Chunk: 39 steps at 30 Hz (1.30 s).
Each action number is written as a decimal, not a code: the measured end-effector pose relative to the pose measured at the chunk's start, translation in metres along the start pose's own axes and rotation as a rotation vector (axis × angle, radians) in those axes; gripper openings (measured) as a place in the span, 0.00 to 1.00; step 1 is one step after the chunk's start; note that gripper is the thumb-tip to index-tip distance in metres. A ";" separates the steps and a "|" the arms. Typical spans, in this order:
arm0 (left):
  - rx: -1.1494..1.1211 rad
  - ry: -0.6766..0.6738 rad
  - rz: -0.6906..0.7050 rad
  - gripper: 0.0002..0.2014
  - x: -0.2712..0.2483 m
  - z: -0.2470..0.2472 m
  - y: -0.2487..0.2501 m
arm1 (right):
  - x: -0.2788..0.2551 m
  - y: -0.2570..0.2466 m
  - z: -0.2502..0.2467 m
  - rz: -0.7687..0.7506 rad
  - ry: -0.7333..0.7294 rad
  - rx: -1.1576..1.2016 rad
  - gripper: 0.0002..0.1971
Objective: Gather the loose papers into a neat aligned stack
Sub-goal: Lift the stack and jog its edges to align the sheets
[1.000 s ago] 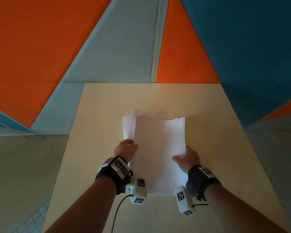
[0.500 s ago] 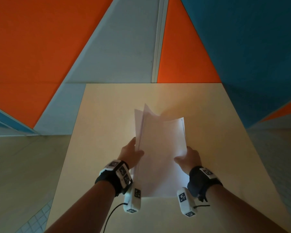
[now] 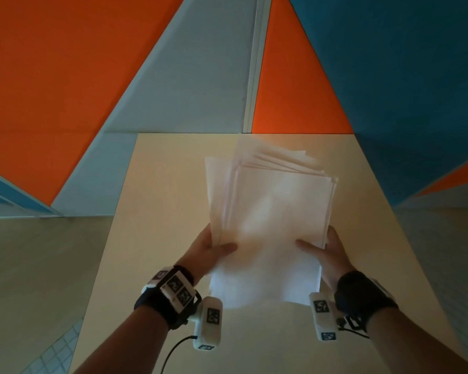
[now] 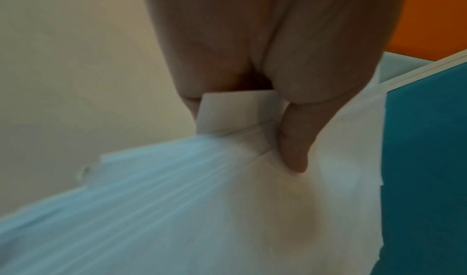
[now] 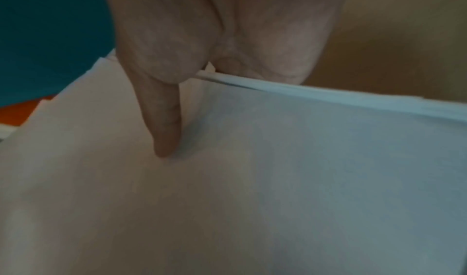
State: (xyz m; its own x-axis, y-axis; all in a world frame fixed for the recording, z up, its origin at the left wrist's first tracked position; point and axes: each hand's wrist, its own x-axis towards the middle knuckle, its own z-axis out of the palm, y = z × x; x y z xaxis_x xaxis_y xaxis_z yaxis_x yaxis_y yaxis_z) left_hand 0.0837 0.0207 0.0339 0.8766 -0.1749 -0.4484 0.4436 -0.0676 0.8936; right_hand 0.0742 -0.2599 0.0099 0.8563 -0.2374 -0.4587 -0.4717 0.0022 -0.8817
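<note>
1. papers, a sheaf of white sheets, are held up off the tabletop between both hands, long axis running away from the person, far end tilted up toward the wall panels.
2. left hand grips the sheaf's left long edge: its thumb lies flat across the top sheet, the other fingers are hidden beneath. the left wrist view shows the thumb pressing down on the top sheet while the paper edge tucks into the crook of the hand.
3. right hand grips the right long edge the same way, thumb on top and pointing inward, fingers out of sight below. in the right wrist view the thumb rests on the sheet just inside the edge.
4. beyond the thumbs, the far ends of the sheets are fanned and staggered, several corners showing one behind another; one sheet sticks out past the left thumb's side. the sheaf is not squared.
5. nearer than the thumbs, the sheets' near short edge hangs between the two wrist-worn cameras.
6. the right long edge, by the right fingers, looks fairly even; the left is ragged.
</note>
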 end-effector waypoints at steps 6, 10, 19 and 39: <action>-0.059 -0.080 0.028 0.28 0.015 -0.004 0.013 | -0.006 -0.031 -0.019 0.071 -0.171 0.108 0.22; 0.124 -0.164 -0.021 0.31 0.034 0.001 0.005 | -0.012 -0.036 -0.024 0.149 -0.188 0.040 0.15; 1.171 -0.051 -0.122 0.30 0.042 0.007 -0.030 | -0.011 -0.002 -0.037 0.170 0.126 -0.179 0.17; 0.906 0.314 -0.498 0.25 0.025 -0.023 -0.020 | -0.007 0.015 0.010 0.265 0.046 -0.087 0.18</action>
State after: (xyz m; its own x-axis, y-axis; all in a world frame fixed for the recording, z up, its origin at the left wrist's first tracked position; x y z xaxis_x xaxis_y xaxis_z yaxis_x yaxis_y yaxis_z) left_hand 0.1010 0.0403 0.0045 0.7017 0.3236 -0.6348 0.5732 -0.7855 0.2332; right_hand 0.0626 -0.2487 -0.0014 0.6910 -0.2835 -0.6649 -0.6960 -0.0127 -0.7179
